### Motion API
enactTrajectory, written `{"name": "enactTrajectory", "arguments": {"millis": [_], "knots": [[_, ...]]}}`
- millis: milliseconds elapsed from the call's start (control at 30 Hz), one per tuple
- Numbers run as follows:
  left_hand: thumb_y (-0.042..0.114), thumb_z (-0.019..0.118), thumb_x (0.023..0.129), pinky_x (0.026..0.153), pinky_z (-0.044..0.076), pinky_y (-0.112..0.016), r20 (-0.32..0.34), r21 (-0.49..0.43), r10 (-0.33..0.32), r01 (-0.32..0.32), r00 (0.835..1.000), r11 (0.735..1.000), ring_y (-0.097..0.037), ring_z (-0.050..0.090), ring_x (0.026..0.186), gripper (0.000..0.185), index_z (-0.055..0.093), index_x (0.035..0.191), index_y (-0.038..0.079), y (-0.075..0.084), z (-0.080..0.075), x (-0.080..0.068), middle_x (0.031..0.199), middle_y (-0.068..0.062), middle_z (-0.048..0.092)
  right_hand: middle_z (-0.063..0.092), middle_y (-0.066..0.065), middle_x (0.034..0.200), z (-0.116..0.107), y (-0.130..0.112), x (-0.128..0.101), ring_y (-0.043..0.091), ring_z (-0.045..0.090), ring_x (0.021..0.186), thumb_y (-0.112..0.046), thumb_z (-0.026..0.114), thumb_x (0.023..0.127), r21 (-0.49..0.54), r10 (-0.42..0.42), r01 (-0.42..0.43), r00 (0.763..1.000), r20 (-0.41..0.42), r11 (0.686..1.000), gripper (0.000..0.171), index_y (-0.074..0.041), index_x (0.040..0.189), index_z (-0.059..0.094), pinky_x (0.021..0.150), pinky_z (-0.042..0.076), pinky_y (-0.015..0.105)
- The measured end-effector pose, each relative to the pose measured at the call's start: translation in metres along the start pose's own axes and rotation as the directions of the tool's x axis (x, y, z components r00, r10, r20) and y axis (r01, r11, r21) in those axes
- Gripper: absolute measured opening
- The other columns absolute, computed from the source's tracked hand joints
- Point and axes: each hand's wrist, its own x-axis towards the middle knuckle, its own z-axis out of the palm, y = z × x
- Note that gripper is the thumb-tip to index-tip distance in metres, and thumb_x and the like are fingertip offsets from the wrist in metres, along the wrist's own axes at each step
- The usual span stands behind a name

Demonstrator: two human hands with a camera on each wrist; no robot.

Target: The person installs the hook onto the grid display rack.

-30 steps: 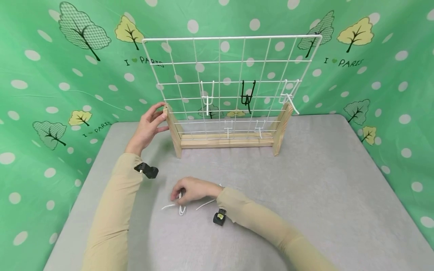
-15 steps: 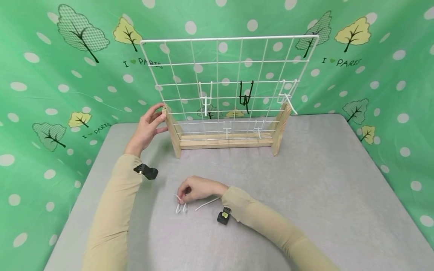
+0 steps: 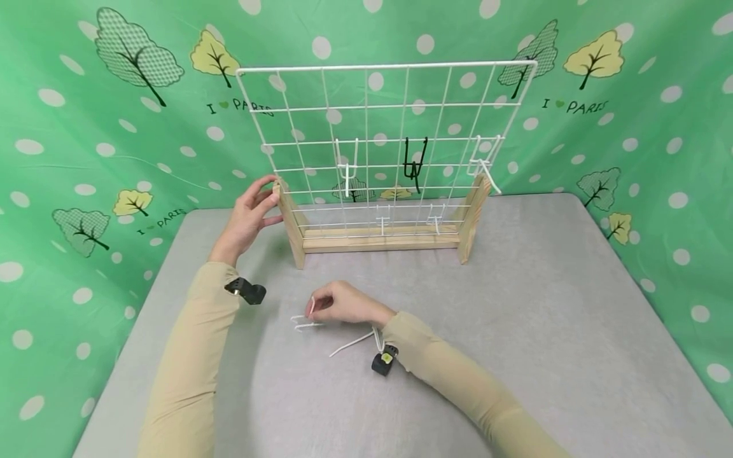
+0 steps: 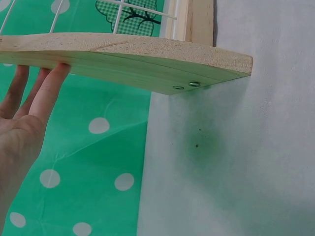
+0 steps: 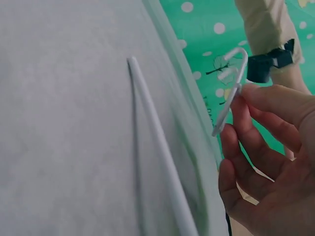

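Note:
Between thumb and fingertips, my right hand [image 3: 343, 302] pinches a white wire hook [image 5: 239, 73] over the table. Its two bent prongs point left in the head view. A second white hook [image 3: 352, 343] lies on the table beneath the right wrist, and its long arm shows close up in the right wrist view. My left hand [image 3: 246, 213] is at the left wooden side panel [image 4: 123, 61] of a white wire grid rack [image 3: 366, 108]. Those fingertips rest against the panel's outer face, fairly straight in the left wrist view.
On the grid hang a white hook [image 3: 347, 172] at left, a black hook [image 3: 413, 168] in the middle and another white hook [image 3: 483, 166] at right. Lower hang two small white hooks [image 3: 382, 221]. A green dotted cloth [image 3: 69, 159] surrounds the grey table [image 3: 544, 305].
My right hand has lifted the white hook off the table, turning it and moving slightly right and toward the rack. The second hook is now more exposed. The left hand stays at the panel.

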Motion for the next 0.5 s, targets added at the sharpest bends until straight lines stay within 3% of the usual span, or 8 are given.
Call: {"name": "enactTrajectory", "arguments": {"millis": [333,500], "knots": [[0.023,0.057,0.099,0.084,0.056,-0.030,-0.019,0.021,-0.014,0.014,1.000,1.000,-0.035,0.038,0.128,0.045,0.045,0.143,0.021,-0.002,0.000,0.001,0.145,-0.022,0.035,0.069,0.003,0.082,-0.012,-0.005,-0.005,0.002,0.059,0.077,0.002,0.068,0.087,0.037,0.010,-0.006,0.993,-0.119,0.999,0.003,0.002,0.089,0.071,0.075,0.055,0.021],[0.022,0.057,0.099,0.085,0.056,-0.031,-0.009,0.009,-0.011,0.012,1.000,1.000,-0.035,0.038,0.129,0.045,0.045,0.142,0.022,-0.001,0.000,0.001,0.146,-0.023,0.033,0.068,0.000,0.080,-0.016,-0.003,-0.005,0.004,0.058,0.073,0.000,0.069,0.086,0.036,0.045,-0.039,0.982,-0.181,0.999,0.005,-0.001,0.090,0.072,0.070,0.053,0.019]]}}
